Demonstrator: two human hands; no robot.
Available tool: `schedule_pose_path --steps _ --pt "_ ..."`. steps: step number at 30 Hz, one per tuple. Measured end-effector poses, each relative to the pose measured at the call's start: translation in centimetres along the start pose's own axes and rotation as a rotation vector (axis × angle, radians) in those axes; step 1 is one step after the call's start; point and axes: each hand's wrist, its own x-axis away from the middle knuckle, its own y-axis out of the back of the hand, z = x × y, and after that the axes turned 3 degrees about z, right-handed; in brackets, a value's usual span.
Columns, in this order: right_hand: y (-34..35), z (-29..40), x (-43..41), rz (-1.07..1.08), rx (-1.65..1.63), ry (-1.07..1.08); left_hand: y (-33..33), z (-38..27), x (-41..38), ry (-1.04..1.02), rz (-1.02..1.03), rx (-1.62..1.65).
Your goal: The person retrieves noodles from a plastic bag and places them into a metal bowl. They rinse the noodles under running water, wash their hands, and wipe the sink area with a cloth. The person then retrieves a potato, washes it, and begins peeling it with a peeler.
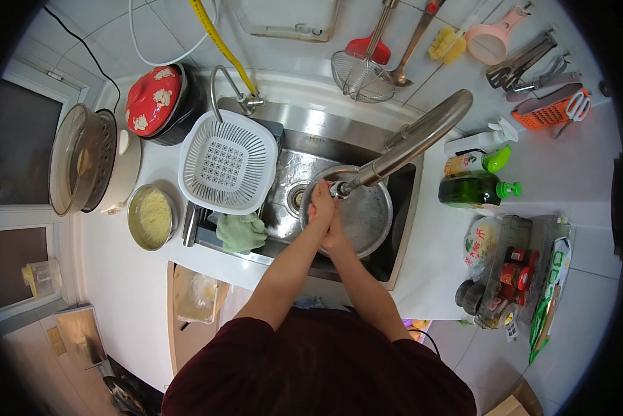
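Note:
My left hand (322,204) and my right hand (334,236) are pressed together below the spout of a metal faucet (410,148). They hover over the left part of a round metal basin (368,229), which sits in the stainless steel sink (296,161). Neither hand shows an object in it, and the overlap hides most of the fingers. Left of the basin, the sink drain (297,198) is partly visible. A white plastic colander (228,161) rests over the sink's left side, with a green cloth (241,232) just below it.
On the left counter stand a metal bowl of pale yellow food (154,216), a red-lidded pot (153,101) and a steamer pot (122,166). Soap bottles (470,190) and a clear bin of jars (514,270) line the right. Utensils, including a wire strainer (362,77), hang behind.

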Motion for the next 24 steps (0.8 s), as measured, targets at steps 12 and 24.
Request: schedule_pose_path --steps 12,24 --pt "2.8 -1.8 -1.2 0.072 0.296 -0.052 2.1 -3.7 0.5 -0.300 0.348 -1.614" --pt "4.2 3.6 -12.4 0.144 0.769 0.398 1.1 -3.6 8.1 0.190 0.175 0.103"
